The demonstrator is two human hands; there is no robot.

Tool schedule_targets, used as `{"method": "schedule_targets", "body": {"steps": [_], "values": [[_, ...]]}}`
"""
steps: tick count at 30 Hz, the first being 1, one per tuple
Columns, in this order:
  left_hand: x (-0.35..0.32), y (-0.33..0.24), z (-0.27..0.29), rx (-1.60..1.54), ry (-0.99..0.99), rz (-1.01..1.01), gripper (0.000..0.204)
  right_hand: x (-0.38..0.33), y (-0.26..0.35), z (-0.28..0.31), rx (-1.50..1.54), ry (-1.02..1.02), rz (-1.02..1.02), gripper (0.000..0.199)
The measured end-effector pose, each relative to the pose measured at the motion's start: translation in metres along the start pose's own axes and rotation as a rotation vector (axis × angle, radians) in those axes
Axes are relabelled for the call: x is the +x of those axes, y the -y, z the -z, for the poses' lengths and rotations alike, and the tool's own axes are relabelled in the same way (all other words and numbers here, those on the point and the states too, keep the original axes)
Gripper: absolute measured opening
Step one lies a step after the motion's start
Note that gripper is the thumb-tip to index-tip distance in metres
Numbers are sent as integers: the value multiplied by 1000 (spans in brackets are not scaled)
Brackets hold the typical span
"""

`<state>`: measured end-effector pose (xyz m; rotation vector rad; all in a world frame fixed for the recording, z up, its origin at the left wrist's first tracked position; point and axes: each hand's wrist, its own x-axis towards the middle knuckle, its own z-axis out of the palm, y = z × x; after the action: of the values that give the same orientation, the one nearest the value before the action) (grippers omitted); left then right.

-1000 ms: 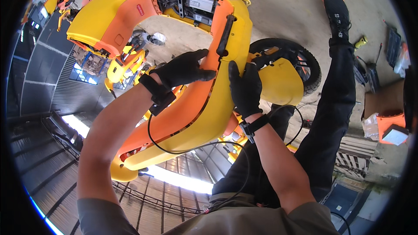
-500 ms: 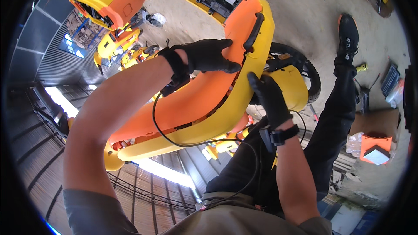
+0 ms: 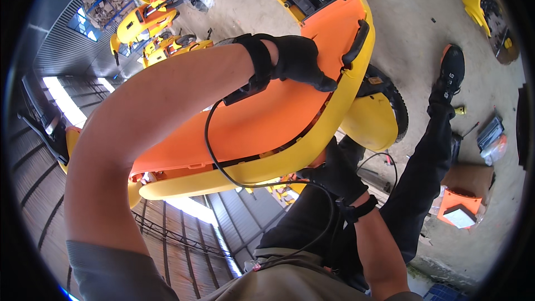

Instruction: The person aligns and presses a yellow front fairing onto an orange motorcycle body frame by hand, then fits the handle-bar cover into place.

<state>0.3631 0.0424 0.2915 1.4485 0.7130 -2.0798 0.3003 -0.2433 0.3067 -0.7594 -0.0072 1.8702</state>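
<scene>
Left hand (image 3: pixel 298 62) lay with fingers spread flat atop the orange-yellow body panel (image 3: pixel 267 128) at frame centre; right hand (image 3: pixel 334 173) gripped its lower edge.

Bright, even daylight fills the view, and the concrete floor (image 3: pixel 412 17) at upper right looks pale and nearly washed out. Translucent roof strips (image 3: pixel 61 100) at the left rim and another band (image 3: pixel 195 209) below the middle glow white and are blown out. The orange and yellow body panel (image 3: pixel 267 128) is strongly saturated, with a soft shadow along its yellow underside. The black gloves on the left hand (image 3: pixel 298 61) and right hand (image 3: pixel 334 173) read as dark masses with little detail. Fisheye distortion bends the corrugated roof lines toward the rim, and a black vignette rings the frame. The near forearm (image 3: pixel 145 111) looks slightly soft.
</scene>
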Motion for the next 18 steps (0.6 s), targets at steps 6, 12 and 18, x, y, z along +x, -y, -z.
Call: {"method": "schedule_targets", "body": {"steps": [6,12,18], "values": [[-4,-4,0,64,-58,-65,80,-5,-3,-9,-200,-117,93,81],[-10,9,13,-143,177,20,77,-5,-5,-2,-198,-86,120,80],[-12,17,3,-254,140,27,94,-6,-3,-6,-145,-105,121,81]]}}
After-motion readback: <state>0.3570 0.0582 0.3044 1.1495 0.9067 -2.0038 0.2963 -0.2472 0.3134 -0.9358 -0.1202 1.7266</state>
